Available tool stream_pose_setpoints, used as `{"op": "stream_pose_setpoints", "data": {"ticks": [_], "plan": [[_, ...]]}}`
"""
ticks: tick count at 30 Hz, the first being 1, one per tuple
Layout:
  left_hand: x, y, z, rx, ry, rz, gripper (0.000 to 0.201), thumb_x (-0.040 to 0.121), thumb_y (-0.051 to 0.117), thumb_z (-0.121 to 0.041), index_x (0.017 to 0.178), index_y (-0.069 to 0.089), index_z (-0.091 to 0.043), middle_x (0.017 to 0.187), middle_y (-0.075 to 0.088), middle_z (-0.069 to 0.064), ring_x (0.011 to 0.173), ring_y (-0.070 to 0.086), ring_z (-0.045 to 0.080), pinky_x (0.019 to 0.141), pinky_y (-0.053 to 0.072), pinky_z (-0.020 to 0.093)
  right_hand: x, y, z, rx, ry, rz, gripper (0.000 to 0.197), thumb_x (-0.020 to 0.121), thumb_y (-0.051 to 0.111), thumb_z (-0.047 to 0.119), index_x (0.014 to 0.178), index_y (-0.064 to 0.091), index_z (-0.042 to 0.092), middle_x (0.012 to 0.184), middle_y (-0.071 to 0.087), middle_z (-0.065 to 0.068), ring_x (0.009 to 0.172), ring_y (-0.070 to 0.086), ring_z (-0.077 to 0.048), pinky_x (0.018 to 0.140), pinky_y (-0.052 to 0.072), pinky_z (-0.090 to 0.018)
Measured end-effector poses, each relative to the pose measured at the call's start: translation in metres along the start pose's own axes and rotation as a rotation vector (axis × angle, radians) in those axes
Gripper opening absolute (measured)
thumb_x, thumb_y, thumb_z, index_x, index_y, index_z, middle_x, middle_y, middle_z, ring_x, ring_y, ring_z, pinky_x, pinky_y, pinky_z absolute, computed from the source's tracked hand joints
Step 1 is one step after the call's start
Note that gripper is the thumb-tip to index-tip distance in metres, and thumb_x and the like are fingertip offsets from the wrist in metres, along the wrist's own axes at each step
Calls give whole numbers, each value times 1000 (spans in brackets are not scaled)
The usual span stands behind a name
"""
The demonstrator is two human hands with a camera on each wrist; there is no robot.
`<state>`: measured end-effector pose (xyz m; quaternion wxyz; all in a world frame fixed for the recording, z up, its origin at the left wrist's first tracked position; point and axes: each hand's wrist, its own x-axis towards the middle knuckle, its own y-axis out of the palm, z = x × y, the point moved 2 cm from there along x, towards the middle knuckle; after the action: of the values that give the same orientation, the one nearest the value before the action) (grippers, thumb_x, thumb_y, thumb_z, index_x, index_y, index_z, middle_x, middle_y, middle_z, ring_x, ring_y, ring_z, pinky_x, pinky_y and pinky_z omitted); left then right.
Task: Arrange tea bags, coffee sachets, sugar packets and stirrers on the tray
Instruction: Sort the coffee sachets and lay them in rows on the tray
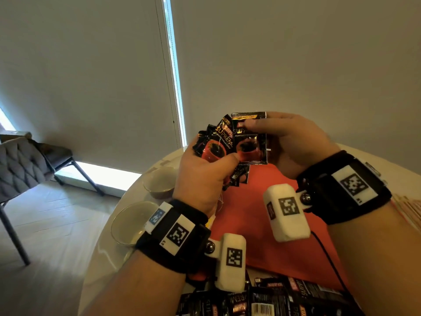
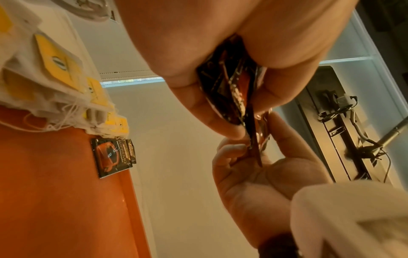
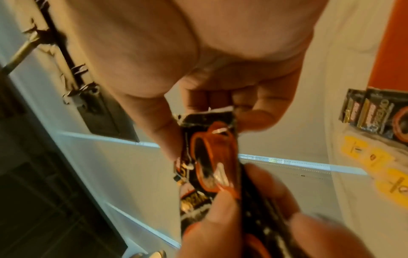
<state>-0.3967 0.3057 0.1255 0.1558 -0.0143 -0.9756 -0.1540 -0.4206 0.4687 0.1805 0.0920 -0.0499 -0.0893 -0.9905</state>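
Above the orange tray (image 1: 262, 224), the left hand (image 1: 202, 176) grips a fan of coffee sachets (image 1: 218, 142) while the right hand (image 1: 289, 142) pinches off one sachet (image 1: 250, 140), apparently to lay beside the sachets on the tray (image 2: 113, 157), far left.

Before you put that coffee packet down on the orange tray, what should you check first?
1. Right hand pinches one coffee sachet: ok.
2. Left hand has a firm grip on the bunch of sachets: ok.
3. Single sachet pulled free of the bunch: cannot tell.
4. Bare room on the orange tray: ok.
5. Tea bags lie on the tray: ok.
6. Stirrers and sugar packets ready: cannot tell.
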Motion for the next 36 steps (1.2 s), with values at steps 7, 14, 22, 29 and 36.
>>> {"op": "stream_pose_setpoints", "data": {"ticks": [7, 14, 22, 29, 36], "plan": [[0, -1, 0, -10, 18, -92, 35, 83, 82, 1, 115, 68, -3, 100, 78, 19, 91, 77, 39, 73, 62, 48, 3, -2, -6, 79, 88, -123, 55, 81, 80, 36, 122, 69, 1, 124, 68, -26, 106, 70, -41, 96, 54, -61], [8, -10, 2, -47, 36, -266, 49, 74, 86, -20, 117, 66, -9, 103, 76, 20, 93, 75, 46, 81, 60, 64, 0, 0, -5, -191, -17, -73, 16, 86, 71, -4, 101, 71, 2, 106, 74, -26, 88, 71, -31, 81, 59, -43], [9, -18, -3, -42, 41, -425, 54, 76, 84, -22, 126, 64, -17, 100, 78, 6, 90, 77, 38, 81, 62, 65, 25, -53, -63, -179, 276, -405, 11, 85, 73, -3, 86, 68, 7, 67, 70, -6, 54, 64, -14, 51, 50, -27], [11, -18, -3, -31, 62, -430, 62, 71, 84, -28, 128, 62, -19, 103, 78, 4, 92, 77, 39, 82, 62, 63, 32, -49, -95, -300, 488, -381, 9, 85, 70, -7, 94, 70, -5, 73, 68, -15, 60, 64, -23, 70, 58, -37], [11, -18, -1, 2, 75, -423, 53, 75, 84, -26, 124, 64, -18, 99, 79, -1, 91, 78, 29, 86, 62, 60, 39, -43, -98, -381, 533, -383, 11, 81, 77, -3, 91, 72, -4, 76, 74, -15, 64, 69, -23, 59, 60, -32]]}}
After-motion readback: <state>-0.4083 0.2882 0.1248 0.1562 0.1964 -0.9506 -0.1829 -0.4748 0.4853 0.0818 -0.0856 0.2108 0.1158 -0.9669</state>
